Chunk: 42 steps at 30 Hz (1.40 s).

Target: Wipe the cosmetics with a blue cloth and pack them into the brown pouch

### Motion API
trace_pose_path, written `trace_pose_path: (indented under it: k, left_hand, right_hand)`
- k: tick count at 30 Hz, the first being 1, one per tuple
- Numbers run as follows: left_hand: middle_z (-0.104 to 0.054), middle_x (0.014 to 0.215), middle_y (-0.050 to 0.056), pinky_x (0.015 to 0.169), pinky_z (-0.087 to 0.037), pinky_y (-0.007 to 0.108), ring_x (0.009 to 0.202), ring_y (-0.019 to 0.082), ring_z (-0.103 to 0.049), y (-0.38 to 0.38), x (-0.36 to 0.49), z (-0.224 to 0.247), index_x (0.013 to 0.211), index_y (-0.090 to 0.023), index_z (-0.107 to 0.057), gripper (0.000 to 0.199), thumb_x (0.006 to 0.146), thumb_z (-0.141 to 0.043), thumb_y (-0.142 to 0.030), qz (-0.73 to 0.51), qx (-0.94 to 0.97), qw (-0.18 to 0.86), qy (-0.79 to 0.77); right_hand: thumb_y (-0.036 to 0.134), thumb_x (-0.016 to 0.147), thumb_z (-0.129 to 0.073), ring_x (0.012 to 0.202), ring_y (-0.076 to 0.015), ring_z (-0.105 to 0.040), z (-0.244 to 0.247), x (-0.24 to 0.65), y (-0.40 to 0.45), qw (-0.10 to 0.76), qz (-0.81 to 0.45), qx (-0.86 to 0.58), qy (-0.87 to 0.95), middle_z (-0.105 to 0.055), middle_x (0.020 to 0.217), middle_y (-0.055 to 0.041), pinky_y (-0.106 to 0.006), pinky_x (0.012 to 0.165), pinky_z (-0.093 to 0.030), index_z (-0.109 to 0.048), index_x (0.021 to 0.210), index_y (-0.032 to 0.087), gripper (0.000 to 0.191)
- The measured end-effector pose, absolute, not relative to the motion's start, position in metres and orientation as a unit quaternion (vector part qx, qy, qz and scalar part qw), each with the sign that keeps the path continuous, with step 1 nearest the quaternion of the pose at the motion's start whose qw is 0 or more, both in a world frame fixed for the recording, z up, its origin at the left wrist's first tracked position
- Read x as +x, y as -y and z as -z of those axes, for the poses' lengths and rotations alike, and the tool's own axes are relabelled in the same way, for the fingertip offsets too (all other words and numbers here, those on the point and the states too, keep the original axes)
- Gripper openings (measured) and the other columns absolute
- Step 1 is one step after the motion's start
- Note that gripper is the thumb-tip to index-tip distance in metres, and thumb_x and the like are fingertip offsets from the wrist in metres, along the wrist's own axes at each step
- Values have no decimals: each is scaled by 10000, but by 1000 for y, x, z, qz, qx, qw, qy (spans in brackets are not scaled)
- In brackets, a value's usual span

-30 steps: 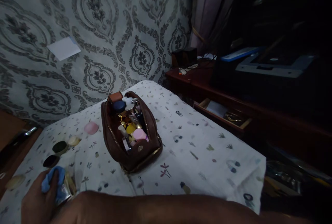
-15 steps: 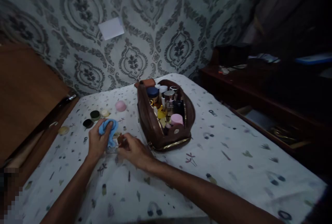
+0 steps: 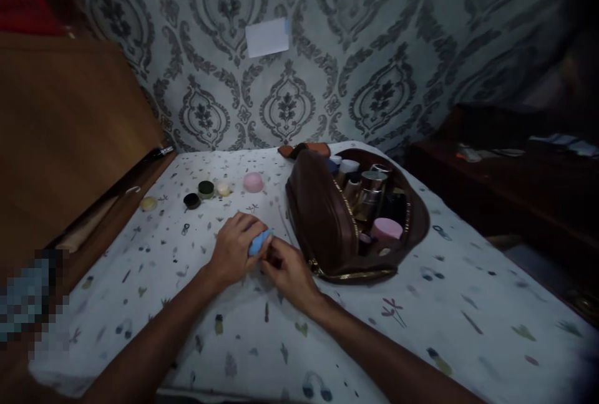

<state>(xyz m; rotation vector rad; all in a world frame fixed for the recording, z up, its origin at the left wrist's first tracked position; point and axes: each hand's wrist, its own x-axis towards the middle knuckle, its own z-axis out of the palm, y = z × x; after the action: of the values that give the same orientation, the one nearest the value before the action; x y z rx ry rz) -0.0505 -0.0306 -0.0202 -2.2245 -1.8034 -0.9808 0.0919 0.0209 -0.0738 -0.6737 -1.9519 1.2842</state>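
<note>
My left hand (image 3: 236,248) is closed around a crumpled blue cloth (image 3: 260,242), of which a small piece shows at the fingertips. Against it, my right hand (image 3: 290,273) has its fingers curled in a pinch; what lies between them is hidden. Both hands meet just above the patterned sheet. Right of them stands a brown cosmetic bag (image 3: 322,211), unzipped and filled with jars and bottles, among them a pink-lidded jar (image 3: 387,229) and a silver-capped bottle (image 3: 372,192).
Behind my left hand lie a pink lid (image 3: 253,182), a cream-coloured jar (image 3: 223,189), a dark green lid (image 3: 206,189), a black lid (image 3: 191,201) and a yellowish disc (image 3: 148,204). A wooden panel (image 3: 70,136) borders the left side; dark furniture (image 3: 468,186) stands right.
The view has turned left, shifting the scene rightward. My hands have come together, and the blue cloth is now mostly covered. The clear item seen between them earlier is hidden.
</note>
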Motion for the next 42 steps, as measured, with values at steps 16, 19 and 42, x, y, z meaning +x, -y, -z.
trace_pose_path:
  k: [16,19,42]
  left_hand:
    - [-564,600,-33,536,-424,238,547,134,-535,17,-73,31,720,-171,-586,323,707,-702,-472,592,-327,-398,620]
    - [-628,634,-22,562,-475,242,566,139,-594,12,-76,37,757,-173,-615,257,641,-745,-362,622,-269,-477,560]
    - [-569,776,3,747,-411,270,765,158,-535,18,-59,38,828,-183,-580,220,914,-519,-376,547,-554,-166,606]
  right_hand:
    - [250,791,-623,628,-115,-479,75,96,-15,334,-527,-256,738,-515,679,47,-208,557,-357,-521,766,204,115]
    - [227,789,-629,629,-116,-479,76,98,-15,338,-531,-258,733,-521,679,45,-206,553,-357,-568,815,197,73]
    - [464,580,-904,1099,-315,-653,99,90,-32,389,-730,-243,507,-675,1177,-140,-482,966,-514,-562,1321,234,848]
